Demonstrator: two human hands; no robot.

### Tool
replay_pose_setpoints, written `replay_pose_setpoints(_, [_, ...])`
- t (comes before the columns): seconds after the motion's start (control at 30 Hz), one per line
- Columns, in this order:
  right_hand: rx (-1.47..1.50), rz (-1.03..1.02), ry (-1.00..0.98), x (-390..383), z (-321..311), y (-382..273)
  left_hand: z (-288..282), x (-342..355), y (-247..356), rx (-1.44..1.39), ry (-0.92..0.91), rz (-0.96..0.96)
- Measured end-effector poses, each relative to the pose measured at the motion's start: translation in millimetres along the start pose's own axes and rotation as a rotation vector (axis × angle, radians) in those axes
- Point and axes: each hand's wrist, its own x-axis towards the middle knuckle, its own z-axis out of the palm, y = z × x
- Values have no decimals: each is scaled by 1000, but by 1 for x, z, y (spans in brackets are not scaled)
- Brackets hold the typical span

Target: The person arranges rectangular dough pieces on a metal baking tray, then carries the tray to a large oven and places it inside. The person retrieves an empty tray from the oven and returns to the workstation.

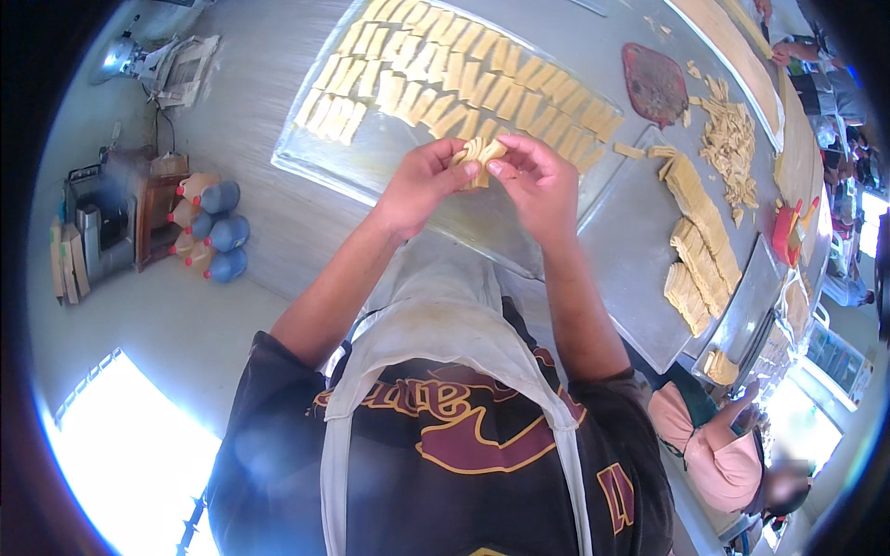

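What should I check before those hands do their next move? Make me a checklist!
1. Left hand gripping the dough piece: ok.
2. Right hand gripping it too: ok.
3. A hand free: not ok, both hold the dough piece.
4. Dough strips in rows on the tray: ok.
5. White apron on: ok.
6. Dough piece stuck to the fingers: cannot tell.

A: How is the baking tray reading?
B: It is presenting as smooth metal, shining glossily along its bare part.
A: What are the garments showing?
B: The apron is showing matt, creased cloth; the T-shirt is also looking matt.
A: The dough strips and jugs?
B: The strips are appearing matt, the jugs smooth plastic.
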Motion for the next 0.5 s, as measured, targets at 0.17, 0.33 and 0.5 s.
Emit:
replay_pose_setpoints(0.17, [-78,-81,107,11,158,18,-145,-38,18,-63,54,42])
replay_pose_setpoints(0.33, [17,51,40,28,281,43,-278,-62,37,-55,201,34])
replay_pose_setpoints(0.5, [-353,90,46,65,339,56,-357,-71,55,57,69,-83])
